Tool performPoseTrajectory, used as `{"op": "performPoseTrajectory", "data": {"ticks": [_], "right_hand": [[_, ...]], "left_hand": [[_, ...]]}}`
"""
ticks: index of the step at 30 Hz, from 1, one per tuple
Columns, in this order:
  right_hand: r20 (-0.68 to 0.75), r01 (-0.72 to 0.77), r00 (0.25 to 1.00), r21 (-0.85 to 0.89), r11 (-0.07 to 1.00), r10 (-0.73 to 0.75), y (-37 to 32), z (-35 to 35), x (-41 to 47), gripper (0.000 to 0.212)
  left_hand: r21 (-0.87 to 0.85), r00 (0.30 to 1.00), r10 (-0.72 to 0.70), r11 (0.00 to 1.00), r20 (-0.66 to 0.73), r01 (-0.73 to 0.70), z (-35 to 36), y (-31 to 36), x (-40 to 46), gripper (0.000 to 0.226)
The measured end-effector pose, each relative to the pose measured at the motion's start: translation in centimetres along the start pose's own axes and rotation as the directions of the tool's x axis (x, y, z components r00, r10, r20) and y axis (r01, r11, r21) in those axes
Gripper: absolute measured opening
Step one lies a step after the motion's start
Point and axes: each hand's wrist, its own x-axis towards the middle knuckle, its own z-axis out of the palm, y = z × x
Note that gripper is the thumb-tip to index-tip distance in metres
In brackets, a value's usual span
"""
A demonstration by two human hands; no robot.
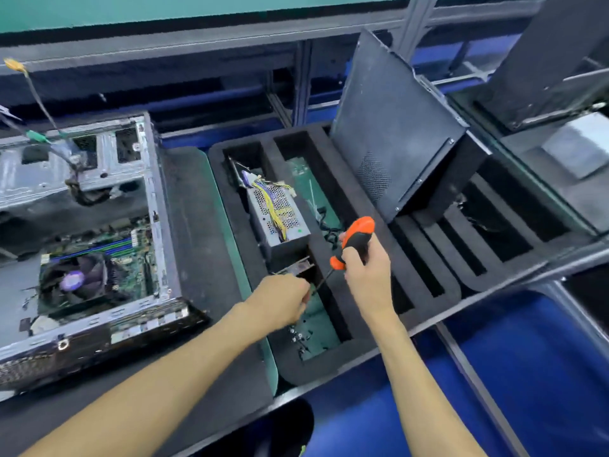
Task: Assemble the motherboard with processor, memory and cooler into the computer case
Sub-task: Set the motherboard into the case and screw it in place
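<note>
While gripping the orange-and-black screwdriver (354,242) by its handle, right hand (367,275) angles the shaft down toward 8 o'clock, tip meeting the left hand (280,300) over the foam tray (329,225). Left grip curled tight at the tip, seemingly pinching a screw, though too small and blurred to confirm. Loose screws (298,338) scattered on the green mat in the slot just below, at 6 o'clock. Power supply (278,216) seated upright in the neighbouring slot at 12 o'clock of the hands. Over at 9 o'clock, open computer case (99,225) lying on the counter (197,225), with motherboard (131,272) and cooler fan (74,280) already inside.

Likely risks: screw slipping off the tip and dropping deep into the foam slot; screw falling onto the board during the carry across, lodging under the cooler; tip stabbing a fingertip if pushed hard.
</note>
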Motion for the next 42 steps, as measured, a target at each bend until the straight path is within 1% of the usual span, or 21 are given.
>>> {"op": "performPoseTrajectory", "data": {"ticks": [3,5,7,10,13,18,21,24,27,30,33,36,39,42], "right_hand": [[0.029,-0.023,0.999,-0.014,1.000,0.023,1.4,-1.4,-0.1,0.009],[0.034,-0.020,0.999,-0.027,0.999,0.021,2.1,-2.2,-0.2,0.008],[0.039,-0.010,0.999,-0.039,0.999,0.011,2.7,-2.8,-0.3,0.002],[0.048,-0.015,0.999,-0.025,1.000,0.016,3.4,-3.5,-0.3,0.006],[0.057,-0.022,0.998,-0.010,1.000,0.023,4.0,-4.1,-0.2,0.006],[0.060,-0.044,0.997,0.015,0.999,0.043,4.5,-4.5,0.4,0.005],[0.057,-0.078,0.995,-0.002,0.997,0.078,4.6,-4.2,0.5,0.011],[0.055,-0.101,0.993,-0.029,0.994,0.102,4.6,-3.9,0.5,0.015],[0.054,-0.096,0.994,-0.043,0.994,0.098,4.6,-3.7,0.4,0.010],[0.056,-0.097,0.994,-0.026,0.995,0.098,4.3,-3.5,0.2,0.005],[0.051,-0.096,0.994,0.019,0.995,0.095,3.5,-3.2,0.2,0.009],[-0.002,-0.095,0.995,0.122,0.988,0.096,2.2,-2.9,0.6,0.009],[-0.089,-0.091,0.990,0.211,0.973,0.112,0.3,-2.7,1.7,0.015],[-0.125,-0.071,0.985,0.318,0.945,0.116,-1.9,-1.7,2.6,0.016]], "left_hand": [[0.153,0.996,-0.007,0.988,0.084,-0.006,2.5,0.7,2.0,0.021],[0.214,0.993,-0.023,0.977,0.120,-0.003,4.0,0.9,3.0,0.019],[0.242,0.988,-0.059,0.970,0.143,0.023,5.2,1.2,3.8,0.018],[0.248,0.981,-0.130,0.964,0.143,0.092,6.3,1.3,4.9,0.020],[0.230,0.977,-0.151,0.966,0.149,0.115,6.9,1.4,5.8,0.023],[0.243,0.979,-0.116,0.967,0.168,0.073,7.3,1.5,6.5,0.024],[0.284,0.981,-0.057,0.959,0.186,0.002,7.4,1.7,6.5,0.022],[0.299,0.981,-0.025,0.954,0.193,-0.034,7.4,1.7,6.6,0.022],[0.277,0.982,-0.012,0.960,0.189,-0.042,7.4,1.7,6.6,0.020],[0.143,0.988,-0.037,0.990,0.148,0.015,6.9,1.7,6.3,0.013],[-0.131,0.991,-0.097,0.985,0.089,0.108,6.2,1.4,5.9,0.006],[-0.440,0.985,-0.166,0.882,0.047,0.170,4.6,1.3,5.1,0.011],[-0.606,0.977,-0.212,0.776,0.011,0.176,1.8,1.4,3.7,0.003],[-0.758,0.966,-0.255,0.639,-0.043,0.135,-2.2,1.8,1.9,0.010]]}}
